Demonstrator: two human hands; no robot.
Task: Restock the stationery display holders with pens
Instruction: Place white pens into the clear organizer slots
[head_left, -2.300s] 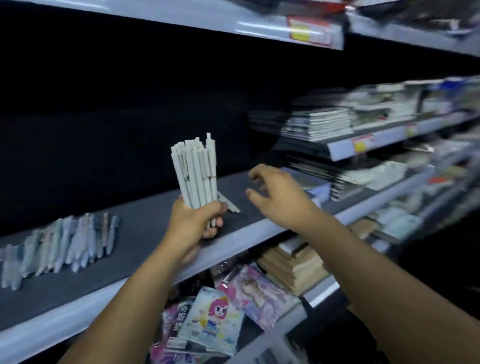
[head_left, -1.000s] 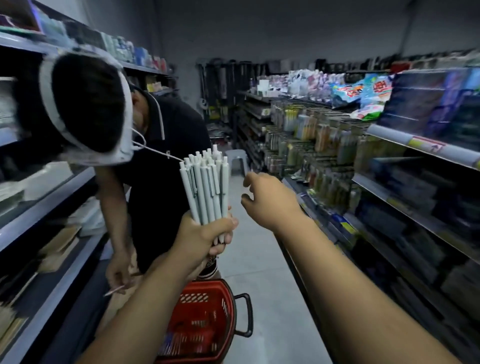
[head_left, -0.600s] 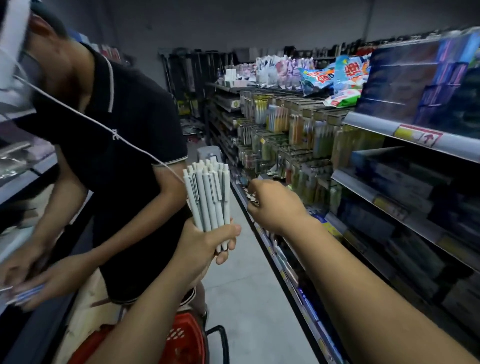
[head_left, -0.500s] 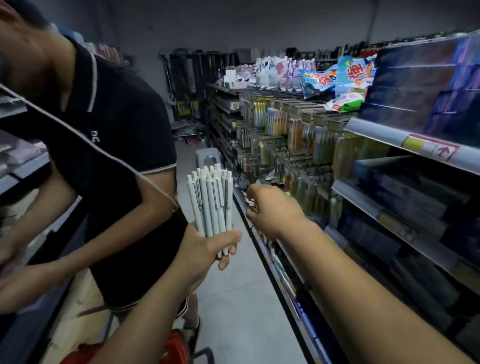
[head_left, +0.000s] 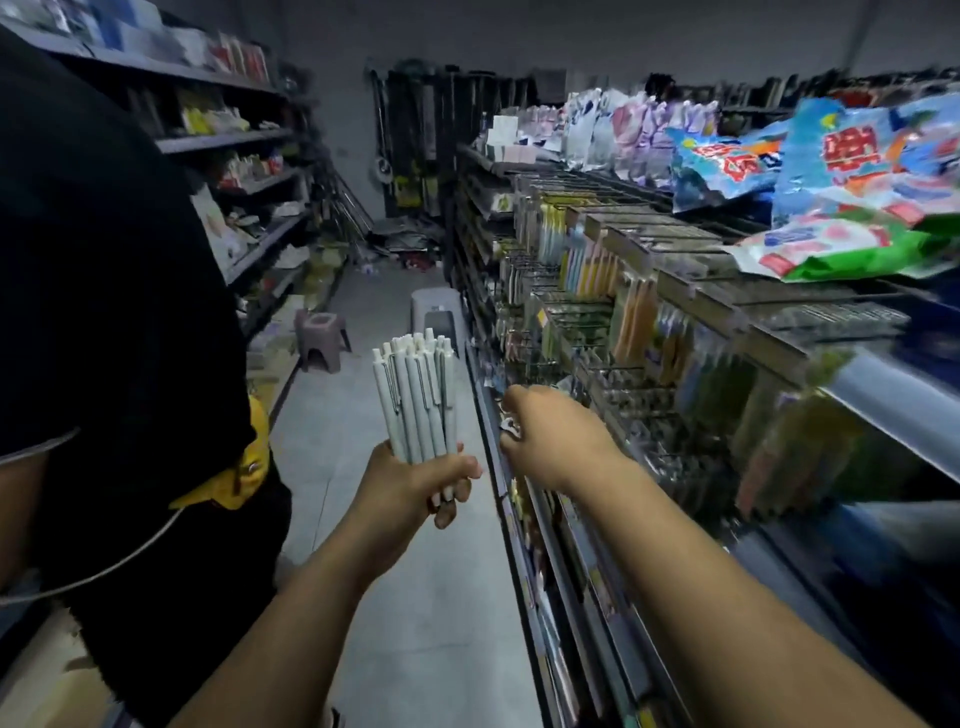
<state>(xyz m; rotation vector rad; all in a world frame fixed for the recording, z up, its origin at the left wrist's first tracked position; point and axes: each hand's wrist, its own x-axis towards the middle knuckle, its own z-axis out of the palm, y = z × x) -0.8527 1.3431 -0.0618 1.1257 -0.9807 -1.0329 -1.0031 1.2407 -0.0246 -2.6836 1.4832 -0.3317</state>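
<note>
- Fingers (head_left: 451, 512) of left hand (head_left: 415, 488) are gripping an upright bundle of pale grey plastic clip pens (head_left: 415, 395); right hand (head_left: 553, 439) is curling, contents untellable.
- Tiered clear plastic display holders (head_left: 597, 332) are lining right-side shelves.
- Step is looking like delivery; next move is probably calling for slotting pens into a holder.

The person in black (head_left: 104, 270) has shifted to the far left, looming closer.

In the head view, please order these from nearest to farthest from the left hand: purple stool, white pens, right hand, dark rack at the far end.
1. white pens, gripped in the left hand itself.
2. right hand, close beside it, on its right.
3. purple stool, farther ahead, to the left.
4. dark rack, at the far end, straight ahead.
</note>
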